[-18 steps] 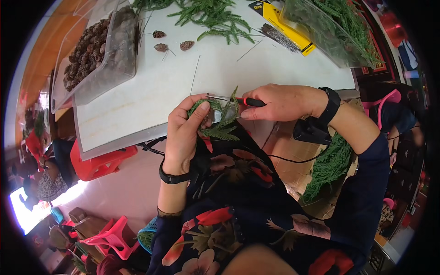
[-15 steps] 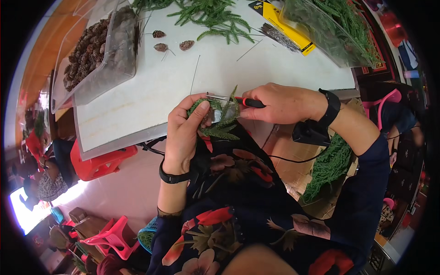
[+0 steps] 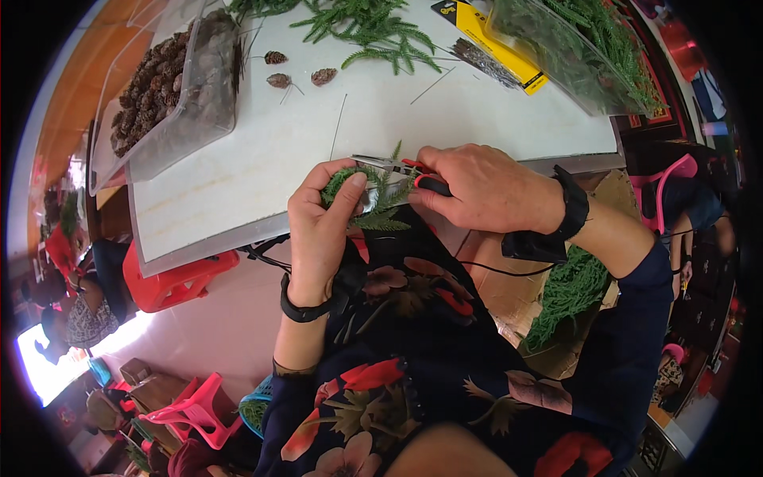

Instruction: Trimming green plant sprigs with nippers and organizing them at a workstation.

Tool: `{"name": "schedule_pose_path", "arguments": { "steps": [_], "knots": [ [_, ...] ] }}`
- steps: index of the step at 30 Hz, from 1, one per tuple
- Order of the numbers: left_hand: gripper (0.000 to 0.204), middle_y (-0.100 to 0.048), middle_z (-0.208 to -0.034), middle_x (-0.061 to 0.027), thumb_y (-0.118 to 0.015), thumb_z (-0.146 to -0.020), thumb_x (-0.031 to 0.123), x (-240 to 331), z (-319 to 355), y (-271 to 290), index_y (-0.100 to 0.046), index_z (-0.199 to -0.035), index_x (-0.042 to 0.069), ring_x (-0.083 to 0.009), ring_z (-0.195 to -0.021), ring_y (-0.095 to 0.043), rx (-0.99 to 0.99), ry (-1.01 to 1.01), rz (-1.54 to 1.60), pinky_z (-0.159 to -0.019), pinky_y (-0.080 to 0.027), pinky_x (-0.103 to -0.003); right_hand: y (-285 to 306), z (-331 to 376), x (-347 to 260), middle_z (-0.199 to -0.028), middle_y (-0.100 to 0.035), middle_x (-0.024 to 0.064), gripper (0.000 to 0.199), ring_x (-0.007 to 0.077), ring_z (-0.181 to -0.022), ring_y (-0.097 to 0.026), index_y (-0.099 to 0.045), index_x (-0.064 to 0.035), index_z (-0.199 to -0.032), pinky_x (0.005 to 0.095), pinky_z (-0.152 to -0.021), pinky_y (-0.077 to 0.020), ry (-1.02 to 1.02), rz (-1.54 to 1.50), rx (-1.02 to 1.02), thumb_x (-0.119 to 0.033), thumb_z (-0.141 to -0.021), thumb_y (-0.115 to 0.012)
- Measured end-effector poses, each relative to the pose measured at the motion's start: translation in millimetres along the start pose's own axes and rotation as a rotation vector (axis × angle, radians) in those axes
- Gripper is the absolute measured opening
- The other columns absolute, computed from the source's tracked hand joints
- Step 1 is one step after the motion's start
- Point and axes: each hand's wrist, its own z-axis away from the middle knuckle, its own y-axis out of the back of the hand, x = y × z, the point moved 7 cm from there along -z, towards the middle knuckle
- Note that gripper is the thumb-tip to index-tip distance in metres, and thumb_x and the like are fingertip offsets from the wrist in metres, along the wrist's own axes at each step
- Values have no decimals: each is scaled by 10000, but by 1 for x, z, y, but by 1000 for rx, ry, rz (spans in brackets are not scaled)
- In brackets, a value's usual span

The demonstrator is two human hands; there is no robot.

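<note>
My left hand (image 3: 322, 211) pinches a green artificial pine sprig (image 3: 385, 216) between thumb and fingers, at the table's front edge. My right hand (image 3: 477, 187) is closed around the red and black handles of long-nosed pliers (image 3: 389, 164). The pliers' jaws point left and reach to my left fingertips, above the sprig; they look slightly parted. Whether the jaws touch a wire there is too small to tell. Beyond my hands, a thin wire (image 3: 339, 127) lies on the white table (image 3: 262, 167), with several small pine cones (image 3: 324, 76) farther back.
A clear bin of pine cones (image 3: 163, 87) stands at the left, and a clear bin of green sprigs (image 3: 572, 48) at the far right. Loose sprigs (image 3: 358, 28) and a yellow package with wires (image 3: 485, 52) lie at the back. A cardboard box with greenery (image 3: 568, 298) is below right.
The pliers' handles have spread and the jaws have parted a little. My right hand has turned slightly. My left hand keeps its hold on the sprig.
</note>
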Motion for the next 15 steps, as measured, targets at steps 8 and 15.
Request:
{"name": "schedule_pose_path", "arguments": {
  "steps": [8, 15],
  "knots": [
    [194, -621, -793, 16, -650, -907, 109, 4, 5, -2, -623, -1067, 2, -24, -664, -527, 30, -51, -66, -525, -423, -164, 2, 1, -1, -735, -621, 216, 317, 422, -710, -597, -538, 13, -913, 462, -637, -467, 10, 5, 6, -285, -875, -636],
    [226, -644, -831, 3, -657, -897, 92, 3, 4, -1, -624, -1102, 3, -29, -692, -550, 14, -35, -68, -538, -435, -165, 0, -3, 6, -751, -627, 212, 333, 411, -714, -598, -568, 10, -945, 439, -642, -467, 8, -77, -52, -313, -885, -624]
  ]
}}
